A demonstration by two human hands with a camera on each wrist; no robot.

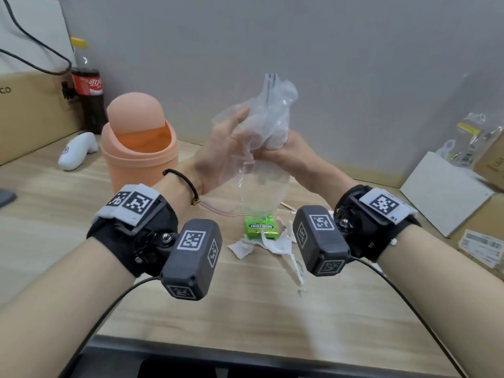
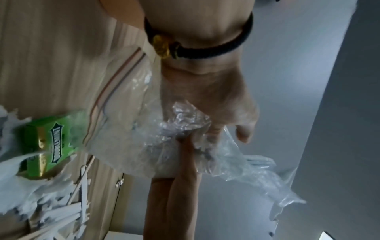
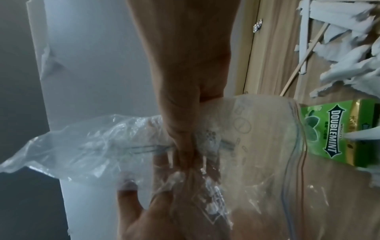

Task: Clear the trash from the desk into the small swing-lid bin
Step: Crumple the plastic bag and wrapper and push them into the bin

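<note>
Both hands hold a clear zip plastic bag [image 1: 261,170] up above the desk, right of the peach swing-lid bin [image 1: 139,148]. My left hand [image 1: 218,148] grips the bag's crumpled middle from the left, thumb up; the plastic bunches at its fingers [image 2: 205,123]. My right hand [image 1: 286,151] is a fist round the bag's scrunched top part [image 3: 115,146]. The bag's lower end hangs to the desk. Below it lie a green Doublemint gum pack [image 1: 260,227], torn white tissue [image 1: 275,246] and a thin wooden stick [image 1: 287,206]. The bin's lid stands tilted.
A cola bottle [image 1: 88,88] and a cardboard box [image 1: 30,110] stand behind the bin, and a white handheld device [image 1: 77,150] lies left of it. At the right are a white box [image 1: 444,192], cardboard boxes [image 1: 480,241] and a bag of small parts [image 1: 474,137].
</note>
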